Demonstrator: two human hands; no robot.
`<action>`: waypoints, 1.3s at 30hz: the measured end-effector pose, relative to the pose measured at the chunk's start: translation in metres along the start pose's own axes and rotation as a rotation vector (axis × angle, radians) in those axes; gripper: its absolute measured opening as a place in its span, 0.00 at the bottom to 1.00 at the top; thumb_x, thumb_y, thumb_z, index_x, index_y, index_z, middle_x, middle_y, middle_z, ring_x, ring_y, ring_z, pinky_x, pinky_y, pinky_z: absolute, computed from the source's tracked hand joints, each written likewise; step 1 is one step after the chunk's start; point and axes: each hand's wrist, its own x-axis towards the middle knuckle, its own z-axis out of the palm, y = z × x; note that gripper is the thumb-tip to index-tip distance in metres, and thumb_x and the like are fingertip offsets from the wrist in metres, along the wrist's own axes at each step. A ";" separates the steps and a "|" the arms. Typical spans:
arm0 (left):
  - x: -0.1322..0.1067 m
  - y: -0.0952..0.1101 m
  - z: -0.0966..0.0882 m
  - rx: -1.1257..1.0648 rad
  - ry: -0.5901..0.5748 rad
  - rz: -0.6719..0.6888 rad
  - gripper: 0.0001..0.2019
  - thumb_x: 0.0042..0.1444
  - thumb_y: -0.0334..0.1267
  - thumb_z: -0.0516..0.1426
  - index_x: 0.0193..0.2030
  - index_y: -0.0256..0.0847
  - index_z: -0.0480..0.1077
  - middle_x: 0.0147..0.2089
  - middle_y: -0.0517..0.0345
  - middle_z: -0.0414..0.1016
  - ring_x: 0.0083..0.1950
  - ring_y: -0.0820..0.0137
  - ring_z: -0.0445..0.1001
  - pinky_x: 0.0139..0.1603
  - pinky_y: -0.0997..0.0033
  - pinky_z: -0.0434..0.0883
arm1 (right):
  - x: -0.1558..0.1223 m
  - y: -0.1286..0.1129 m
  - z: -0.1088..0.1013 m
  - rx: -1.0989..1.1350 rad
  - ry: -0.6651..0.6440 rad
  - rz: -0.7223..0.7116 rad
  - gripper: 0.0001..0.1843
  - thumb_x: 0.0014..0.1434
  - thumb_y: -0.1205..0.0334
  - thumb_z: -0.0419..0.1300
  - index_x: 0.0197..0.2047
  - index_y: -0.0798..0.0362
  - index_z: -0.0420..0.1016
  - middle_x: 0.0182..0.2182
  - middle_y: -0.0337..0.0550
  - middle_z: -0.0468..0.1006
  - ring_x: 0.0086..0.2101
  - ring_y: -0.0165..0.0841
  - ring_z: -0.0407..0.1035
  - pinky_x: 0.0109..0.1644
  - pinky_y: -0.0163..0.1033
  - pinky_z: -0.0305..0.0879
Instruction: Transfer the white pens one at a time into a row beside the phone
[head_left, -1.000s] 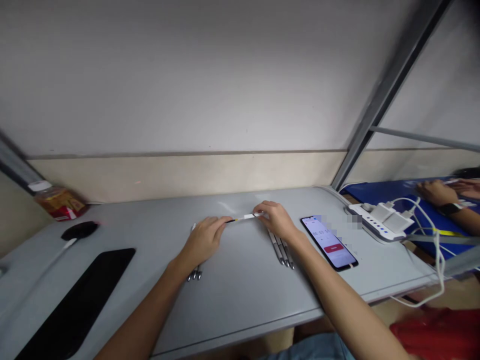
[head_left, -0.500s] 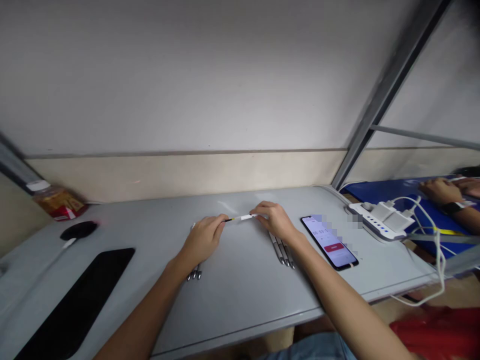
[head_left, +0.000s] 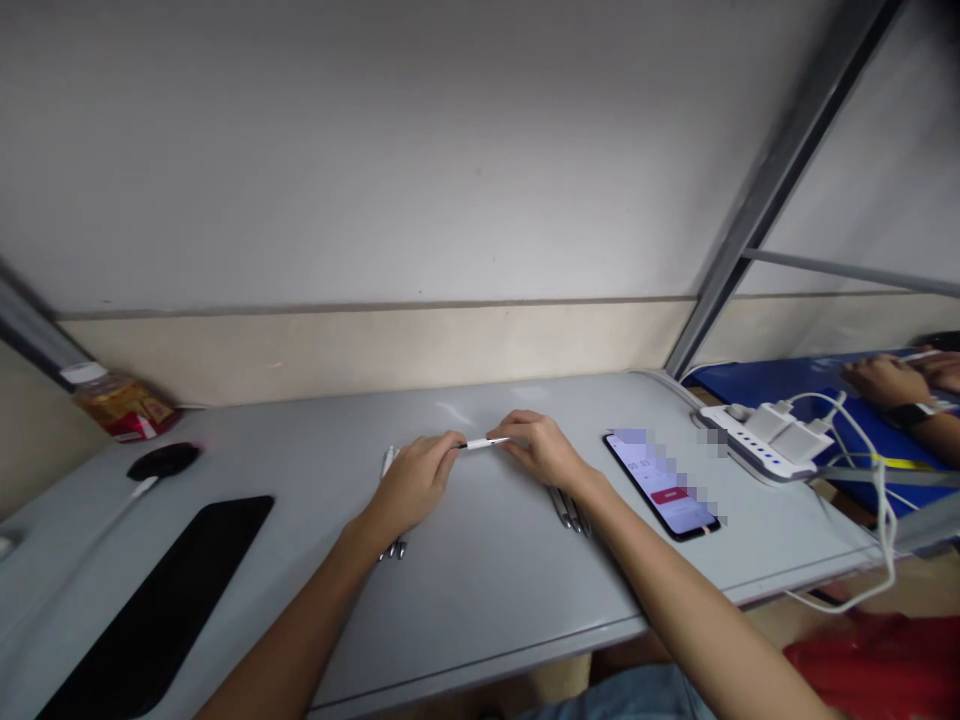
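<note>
Head view: we see a slim white rod, probably a pen part, dark toward nine o'clock, its ends pinched by left hand and right hand, at six o'clock from centre, over a grey tabletop; pale wall at twelve.

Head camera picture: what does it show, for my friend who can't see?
A person's left hand and right hand hold a thin, penlike stick over a desk. Pens lie partly hidden beneath; a lit phone sits at the right.

Grey wall, cream lower band, grey desk
</note>
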 end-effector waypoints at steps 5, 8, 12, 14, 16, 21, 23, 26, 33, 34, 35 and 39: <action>-0.001 -0.001 0.004 0.008 -0.021 0.003 0.13 0.65 0.42 0.43 0.42 0.42 0.66 0.40 0.54 0.72 0.42 0.64 0.70 0.44 0.64 0.66 | 0.001 -0.009 0.006 0.098 0.003 0.005 0.12 0.60 0.69 0.57 0.45 0.50 0.78 0.40 0.45 0.78 0.42 0.33 0.70 0.47 0.38 0.63; -0.001 -0.002 0.002 0.026 -0.034 0.037 0.13 0.65 0.42 0.43 0.40 0.42 0.65 0.40 0.55 0.71 0.43 0.65 0.69 0.45 0.64 0.65 | 0.002 -0.011 0.005 0.211 -0.008 0.103 0.09 0.61 0.63 0.58 0.41 0.51 0.79 0.37 0.44 0.79 0.38 0.32 0.70 0.44 0.36 0.63; 0.000 0.001 -0.002 0.032 -0.031 0.081 0.13 0.66 0.41 0.43 0.42 0.42 0.65 0.40 0.55 0.71 0.44 0.65 0.67 0.46 0.64 0.64 | 0.004 -0.011 -0.001 0.339 -0.090 0.267 0.19 0.65 0.54 0.50 0.32 0.55 0.77 0.24 0.39 0.73 0.26 0.28 0.64 0.32 0.33 0.58; 0.000 0.003 -0.005 0.032 -0.028 0.081 0.13 0.66 0.41 0.42 0.42 0.42 0.65 0.40 0.55 0.70 0.44 0.65 0.67 0.45 0.64 0.64 | 0.004 -0.011 -0.005 0.417 -0.119 0.288 0.17 0.64 0.53 0.52 0.37 0.55 0.76 0.22 0.36 0.70 0.25 0.27 0.62 0.29 0.32 0.57; 0.001 0.003 -0.006 0.027 -0.020 0.065 0.13 0.66 0.41 0.42 0.41 0.42 0.65 0.40 0.55 0.70 0.43 0.65 0.66 0.45 0.64 0.64 | 0.003 -0.009 -0.008 0.485 -0.124 0.276 0.16 0.59 0.54 0.59 0.48 0.53 0.72 0.25 0.35 0.70 0.26 0.27 0.63 0.30 0.31 0.58; 0.000 0.002 -0.007 0.006 -0.016 0.056 0.15 0.67 0.42 0.40 0.41 0.42 0.65 0.39 0.56 0.69 0.43 0.65 0.65 0.46 0.64 0.64 | 0.001 -0.008 -0.008 0.564 -0.204 0.308 0.13 0.61 0.53 0.56 0.41 0.55 0.71 0.26 0.39 0.75 0.25 0.27 0.66 0.31 0.32 0.62; 0.000 0.003 -0.007 0.005 -0.018 0.055 0.16 0.67 0.42 0.39 0.41 0.43 0.66 0.39 0.56 0.69 0.43 0.65 0.65 0.46 0.64 0.64 | 0.001 -0.007 -0.006 0.561 -0.242 0.368 0.20 0.65 0.50 0.48 0.34 0.57 0.71 0.22 0.40 0.74 0.22 0.26 0.66 0.30 0.33 0.61; 0.001 0.004 -0.007 0.002 -0.018 0.053 0.16 0.66 0.42 0.40 0.42 0.43 0.66 0.39 0.56 0.69 0.43 0.65 0.65 0.46 0.63 0.64 | 0.000 -0.007 -0.006 0.559 -0.217 0.382 0.17 0.61 0.50 0.55 0.42 0.55 0.70 0.21 0.36 0.71 0.21 0.26 0.64 0.26 0.31 0.59; 0.001 0.004 -0.008 -0.014 -0.011 0.064 0.15 0.66 0.41 0.41 0.41 0.43 0.66 0.39 0.56 0.69 0.43 0.65 0.64 0.46 0.63 0.64 | 0.001 -0.007 -0.007 0.506 -0.226 0.413 0.20 0.64 0.48 0.50 0.36 0.56 0.71 0.19 0.35 0.67 0.19 0.25 0.60 0.24 0.31 0.56; 0.001 0.004 -0.008 -0.012 -0.008 0.065 0.15 0.66 0.41 0.41 0.41 0.43 0.66 0.39 0.56 0.69 0.43 0.65 0.64 0.46 0.63 0.64 | 0.001 -0.007 -0.007 0.513 -0.208 0.400 0.18 0.62 0.48 0.53 0.39 0.55 0.71 0.20 0.35 0.68 0.19 0.25 0.60 0.24 0.31 0.56; 0.001 0.004 -0.008 -0.009 -0.006 0.064 0.15 0.66 0.41 0.40 0.41 0.43 0.66 0.39 0.56 0.69 0.43 0.65 0.65 0.47 0.63 0.64 | 0.001 -0.007 -0.007 0.528 -0.192 0.381 0.17 0.59 0.49 0.57 0.43 0.54 0.70 0.21 0.34 0.68 0.20 0.25 0.61 0.23 0.30 0.56; 0.001 0.004 -0.008 0.000 -0.010 0.061 0.15 0.66 0.41 0.40 0.40 0.43 0.65 0.38 0.56 0.69 0.43 0.65 0.65 0.46 0.63 0.64 | 0.001 -0.005 -0.006 0.548 -0.225 0.391 0.17 0.63 0.49 0.52 0.38 0.55 0.70 0.18 0.33 0.66 0.18 0.25 0.59 0.22 0.30 0.55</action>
